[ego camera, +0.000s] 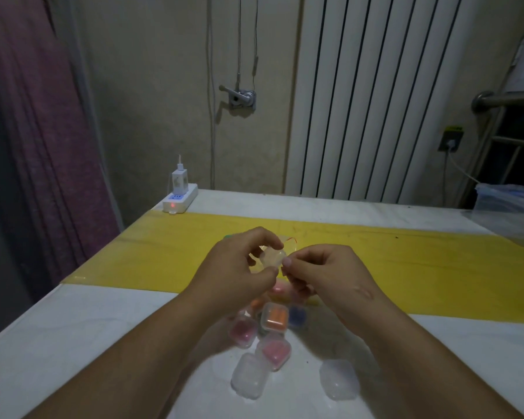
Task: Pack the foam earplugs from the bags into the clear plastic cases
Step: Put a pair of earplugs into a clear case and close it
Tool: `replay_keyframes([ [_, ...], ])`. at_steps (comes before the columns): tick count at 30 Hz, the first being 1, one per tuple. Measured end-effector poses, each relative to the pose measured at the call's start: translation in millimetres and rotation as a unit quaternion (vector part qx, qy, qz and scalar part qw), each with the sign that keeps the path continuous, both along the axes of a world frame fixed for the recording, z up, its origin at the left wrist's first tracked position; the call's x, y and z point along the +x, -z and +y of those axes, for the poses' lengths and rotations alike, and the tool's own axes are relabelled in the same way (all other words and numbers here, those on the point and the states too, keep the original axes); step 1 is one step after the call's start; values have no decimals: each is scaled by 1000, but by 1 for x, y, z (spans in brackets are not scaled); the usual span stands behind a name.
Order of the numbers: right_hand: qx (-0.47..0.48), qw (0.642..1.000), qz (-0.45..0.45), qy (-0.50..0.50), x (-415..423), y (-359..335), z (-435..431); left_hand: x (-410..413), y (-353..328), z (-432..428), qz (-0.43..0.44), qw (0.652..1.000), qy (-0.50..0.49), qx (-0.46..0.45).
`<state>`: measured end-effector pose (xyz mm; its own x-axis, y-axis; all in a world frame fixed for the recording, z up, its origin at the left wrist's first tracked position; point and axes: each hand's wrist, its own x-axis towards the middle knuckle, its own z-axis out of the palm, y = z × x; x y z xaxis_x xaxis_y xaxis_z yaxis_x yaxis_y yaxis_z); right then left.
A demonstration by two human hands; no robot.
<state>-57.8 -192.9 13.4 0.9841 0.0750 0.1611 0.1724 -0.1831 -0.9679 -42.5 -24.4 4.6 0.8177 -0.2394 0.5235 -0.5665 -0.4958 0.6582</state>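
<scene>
Both hands meet above the table's middle. My left hand [239, 261] pinches a small clear plastic case [272, 257] between thumb and fingers. My right hand [321, 267] has its fingertips closed at the case's right edge; whether an earplug is in them is hidden. Under my wrists lie several filled cases: an orange one [274, 318], a blue one [297, 317], a red one [242, 331] and a pink one [274, 352]. Two clear cases with nothing inside, one [250, 375] and another [340, 378], sit nearest me. A crumpled clear bag [288, 241] shows behind my fingers.
A white table [73, 337] carries a yellow strip [170, 255] across its middle. A white power strip with a charger [179, 198] stands at the far left corner. A clear bin [508, 201] is at the far right. A radiator [375, 95] and wall stand behind.
</scene>
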Motion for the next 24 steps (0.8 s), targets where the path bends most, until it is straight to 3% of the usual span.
replay_keyframes([
  [5,55,998,36,-1,-2,-4,1,-1,-3,-1,59,986,31,-150],
  [8,73,995,59,-13,-4,-4,2,1,-3,1,98,976,32,-193],
  [14,61,997,38,-10,-3,-2,3,0,1,-3,42,991,13,-125],
  [24,51,998,19,4,-2,-1,4,3,4,-2,40,992,2,-118],
])
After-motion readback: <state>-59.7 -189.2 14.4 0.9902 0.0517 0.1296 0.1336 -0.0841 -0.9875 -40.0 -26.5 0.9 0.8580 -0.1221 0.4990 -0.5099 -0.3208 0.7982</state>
